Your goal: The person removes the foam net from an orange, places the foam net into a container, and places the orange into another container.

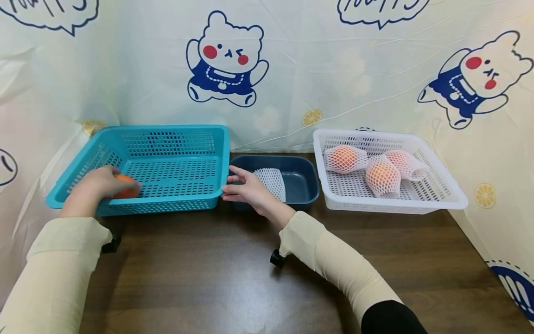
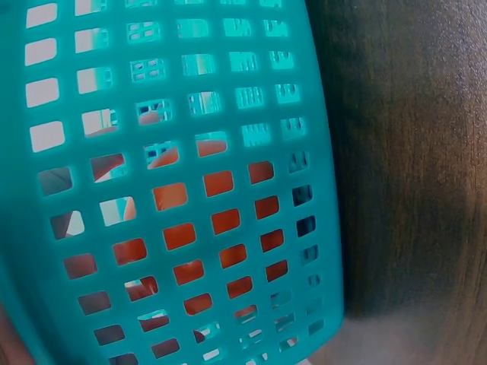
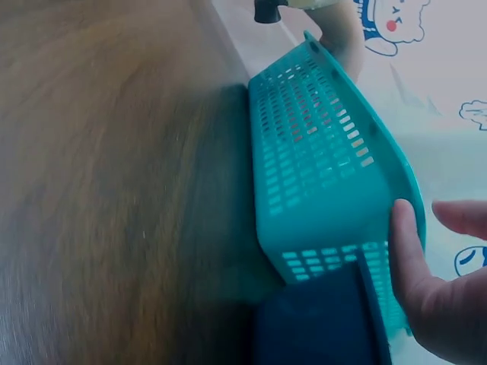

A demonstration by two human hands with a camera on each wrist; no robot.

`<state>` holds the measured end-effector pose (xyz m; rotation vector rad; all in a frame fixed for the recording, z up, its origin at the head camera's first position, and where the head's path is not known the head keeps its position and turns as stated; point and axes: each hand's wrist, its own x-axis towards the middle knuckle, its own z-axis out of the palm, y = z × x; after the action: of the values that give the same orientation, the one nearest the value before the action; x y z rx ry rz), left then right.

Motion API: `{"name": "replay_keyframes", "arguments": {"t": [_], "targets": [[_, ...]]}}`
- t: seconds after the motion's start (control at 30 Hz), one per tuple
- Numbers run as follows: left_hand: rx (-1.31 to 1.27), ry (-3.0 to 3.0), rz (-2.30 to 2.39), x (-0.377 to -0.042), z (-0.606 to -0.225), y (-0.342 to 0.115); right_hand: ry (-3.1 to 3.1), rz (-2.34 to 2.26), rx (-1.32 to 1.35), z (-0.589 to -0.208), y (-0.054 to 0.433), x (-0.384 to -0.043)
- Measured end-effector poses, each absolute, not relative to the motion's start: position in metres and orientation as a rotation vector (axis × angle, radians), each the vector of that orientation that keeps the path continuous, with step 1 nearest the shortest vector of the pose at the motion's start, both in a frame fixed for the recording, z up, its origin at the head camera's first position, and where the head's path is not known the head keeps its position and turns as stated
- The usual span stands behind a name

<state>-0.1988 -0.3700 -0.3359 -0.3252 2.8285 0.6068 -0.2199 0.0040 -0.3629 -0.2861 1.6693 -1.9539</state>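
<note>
Inside the left front corner of a teal basket (image 1: 175,204), my left hand (image 1: 97,182) grips an orange (image 1: 125,188), fingers over its top and side. Through the basket's holes in the left wrist view, patches of the orange (image 2: 179,236) show; the fingers are mostly hidden there. My right hand (image 1: 250,189) is at the basket's right rim with fingers spread and fairly straight. In the right wrist view, the thumb of that hand (image 3: 437,304) lies against the outside of the rim.
Beside the teal basket stands a dark blue bin (image 1: 302,183) with a white foam net sleeve (image 1: 272,182) inside. A white basket (image 1: 392,204) to the right holds several fruits (image 1: 381,175) in foam nets. A printed cloth (image 1: 288,83) hangs behind the brown table (image 1: 200,273).
</note>
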Motion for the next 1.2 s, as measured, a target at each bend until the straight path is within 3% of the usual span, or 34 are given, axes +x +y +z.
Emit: {"name": "replay_keyframes", "arguments": {"t": [0.43, 1.2], "targets": [[-0.417, 2.905, 0.614, -0.198, -0.327, -0.36, 1.989, -1.595, -0.665, -0.354, 0.023, -0.217], [-0.288, 3.14, 0.747, -0.195, -0.319, -0.331, 2.29, -1.465, -0.942, -0.361, 0.058, -0.208]]}}
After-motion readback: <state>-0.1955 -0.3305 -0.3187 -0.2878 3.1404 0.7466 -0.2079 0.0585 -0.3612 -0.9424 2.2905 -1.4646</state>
